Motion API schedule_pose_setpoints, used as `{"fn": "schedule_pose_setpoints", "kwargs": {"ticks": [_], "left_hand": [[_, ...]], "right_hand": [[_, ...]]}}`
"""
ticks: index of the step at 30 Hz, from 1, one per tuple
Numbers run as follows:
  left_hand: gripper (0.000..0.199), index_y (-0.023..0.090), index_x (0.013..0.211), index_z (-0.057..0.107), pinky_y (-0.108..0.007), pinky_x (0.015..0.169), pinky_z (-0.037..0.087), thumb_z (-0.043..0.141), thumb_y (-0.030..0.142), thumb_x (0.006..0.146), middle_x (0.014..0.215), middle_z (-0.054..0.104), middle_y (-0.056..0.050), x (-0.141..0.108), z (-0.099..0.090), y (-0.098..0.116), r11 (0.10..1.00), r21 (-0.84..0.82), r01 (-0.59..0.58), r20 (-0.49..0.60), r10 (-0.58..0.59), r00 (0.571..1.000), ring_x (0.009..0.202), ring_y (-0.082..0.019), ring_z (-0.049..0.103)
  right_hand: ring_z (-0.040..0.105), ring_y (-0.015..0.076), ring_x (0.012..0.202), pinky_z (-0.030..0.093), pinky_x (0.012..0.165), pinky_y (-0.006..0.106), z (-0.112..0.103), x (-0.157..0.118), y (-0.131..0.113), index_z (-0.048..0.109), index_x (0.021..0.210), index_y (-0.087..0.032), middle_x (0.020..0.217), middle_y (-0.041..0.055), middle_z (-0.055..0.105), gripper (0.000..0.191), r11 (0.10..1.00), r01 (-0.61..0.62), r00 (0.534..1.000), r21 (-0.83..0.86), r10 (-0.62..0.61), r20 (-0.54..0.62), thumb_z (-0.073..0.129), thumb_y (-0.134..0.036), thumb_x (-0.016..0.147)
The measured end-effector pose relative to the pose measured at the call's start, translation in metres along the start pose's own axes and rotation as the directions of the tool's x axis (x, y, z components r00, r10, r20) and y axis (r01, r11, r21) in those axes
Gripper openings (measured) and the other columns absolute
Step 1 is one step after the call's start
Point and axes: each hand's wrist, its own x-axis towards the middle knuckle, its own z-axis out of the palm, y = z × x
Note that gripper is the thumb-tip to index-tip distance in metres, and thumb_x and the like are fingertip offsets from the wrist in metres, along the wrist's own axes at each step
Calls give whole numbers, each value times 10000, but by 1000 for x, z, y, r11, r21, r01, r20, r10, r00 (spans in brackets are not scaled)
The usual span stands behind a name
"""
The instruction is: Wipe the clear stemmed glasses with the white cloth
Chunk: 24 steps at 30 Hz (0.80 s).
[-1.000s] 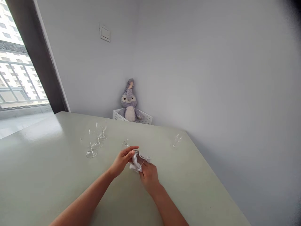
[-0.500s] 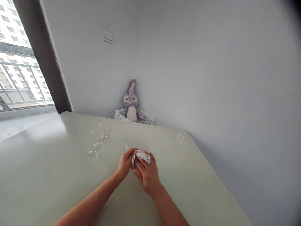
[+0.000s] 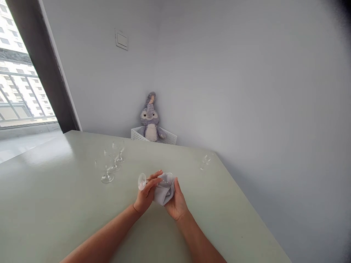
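A stemmed glass point(image 3: 166, 179) lies tilted sideways between my hands, its round foot pointing left. My left hand point(image 3: 148, 193) is closed on the glass, with the stem passing by its fingers. A pale grey cloth point(image 3: 162, 195) is bunched under and around the bowl. My right hand point(image 3: 177, 204) holds this cloth against the bowl from the right, thumb up; its other fingers are mostly hidden behind the cloth.
Three clear stemmed glasses point(image 3: 107, 178) stand in a row at the left on the pale green table point(image 3: 68, 204). A small clear glass point(image 3: 206, 159) is near the right edge. Behind the table, a grey plush toy point(image 3: 150, 122) sits in a white basket point(image 3: 170, 138).
The glass has come into clear view, its foot now out to the left. The cloth has opened lower around the bowl, and my right hand has turned palm-up. The view has shifted slightly.
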Motion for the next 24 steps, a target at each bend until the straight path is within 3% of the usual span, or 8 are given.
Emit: {"fn": "schedule_pose_setpoints", "kwargs": {"ticks": [3, 6, 10, 12, 15, 17, 21, 24], "left_hand": [[248, 231, 902, 676, -433, 973, 341, 464, 335, 825, 1160, 576, -72, 0, 0, -4, 1000, -8, 18, 2, -18, 1000, 1133, -247, 473], [237, 234, 916, 662, -430, 970, 348, 476, 344, 818, 1156, 577, -64, 2, 1, -5, 996, 13, 92, -97, -90, 991, 1110, -233, 490], [271, 205, 975, 613, -398, 934, 397, 495, 379, 804, 1106, 604, -68, 11, -3, -10, 944, -197, 265, -205, -304, 930, 1060, -207, 528], [288, 174, 966, 589, -380, 898, 430, 516, 390, 789, 1028, 636, -80, 18, -10, -15, 858, -386, 340, -218, -443, 870, 1015, -199, 559], [227, 165, 939, 558, -334, 851, 465, 551, 326, 779, 957, 657, -74, 31, -26, -20, 692, -620, 369, -196, -592, 781, 955, -174, 595], [171, 170, 934, 547, -293, 815, 486, 543, 259, 788, 986, 649, -71, 37, -35, -18, 590, -714, 377, -128, -640, 758, 957, -161, 597], [149, 156, 925, 558, -223, 700, 521, 531, 216, 791, 935, 652, -74, 34, -31, -3, 424, -717, 554, 183, -652, 736, 917, -156, 611], [148, 135, 866, 577, -187, 580, 519, 526, 260, 802, 835, 653, -75, 20, -12, 6, 284, -632, 721, 457, -614, 643, 795, -151, 638]], "right_hand": [[586, 184, 895, 472, 623, 254, 1, -1, 9, 588, 973, -185, 1007, 63, 633, 434, 995, 52, 997, -82, -56, -46, 529, -547, 742], [559, 178, 938, 456, 708, 260, 0, -1, 16, 569, 1017, -200, 1036, 57, 617, 394, 931, 207, 973, -302, -228, -37, 556, -490, 751], [532, 177, 947, 414, 792, 271, -3, -6, 15, 489, 1165, -233, 1014, 45, 614, 455, 623, 408, 893, -667, -423, 151, 589, -401, 754], [544, 191, 874, 414, 773, 290, -6, -9, 10, 474, 1193, -236, 951, 42, 628, 507, 437, 424, 885, -793, -388, 259, 611, -400, 733], [550, 207, 864, 403, 797, 322, -11, -10, 0, 597, 1047, -233, 929, 44, 638, 328, 209, 474, 875, -855, -218, 432, 564, -402, 767], [543, 211, 925, 385, 841, 342, -16, -7, -9, 654, 932, -234, 975, 50, 635, 265, 136, 482, 868, -865, -206, 451, 453, -380, 838], [539, 188, 901, 392, 834, 342, -18, 5, -29, 631, 1013, -241, 1036, 63, 609, 277, 57, 401, 820, -914, -468, 330, 415, -303, 851], [550, 155, 842, 434, 746, 293, -13, 11, -40, 556, 1135, -261, 1153, 52, 550, 348, 79, 499, 824, -863, -353, 444, 456, -227, 804]]}}
